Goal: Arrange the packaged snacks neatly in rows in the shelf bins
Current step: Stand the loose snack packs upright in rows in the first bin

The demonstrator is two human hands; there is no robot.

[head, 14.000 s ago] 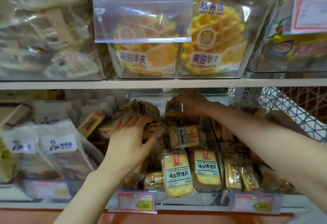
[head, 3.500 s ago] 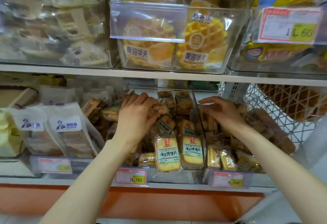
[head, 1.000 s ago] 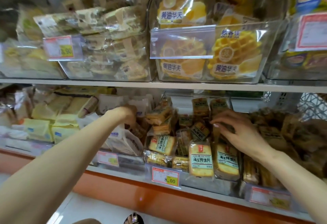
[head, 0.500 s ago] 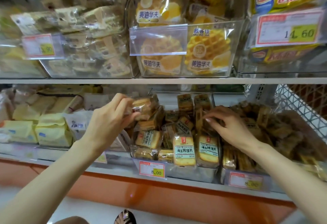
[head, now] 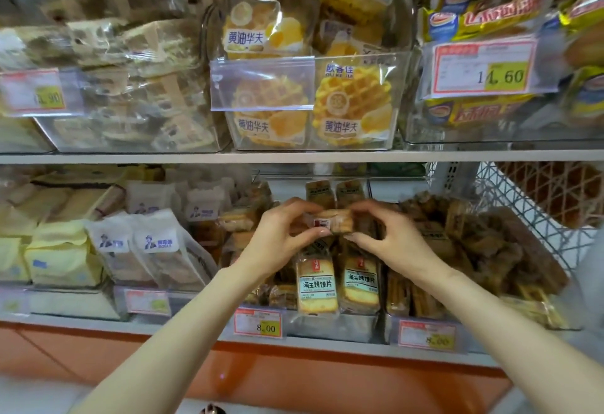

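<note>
Head view — both hands, left hand [head: 277, 237] and right hand [head: 392, 240], pinch one snack packet [head: 331, 221].

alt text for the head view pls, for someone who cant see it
A left hand and right hand pinch a small snack packet by its ends above a clear bin of toast-slice packs on the lower shop shelf. Waffle packs stand in the upper bin.

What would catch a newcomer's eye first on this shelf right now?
Mid-frame, the left hand and right hand pinch one small snack packet between them, above the upright toast-slice packs. Higher up, bright yellow waffle packs stand in a clear bin, with a 14.60 price tag to their right.
</note>
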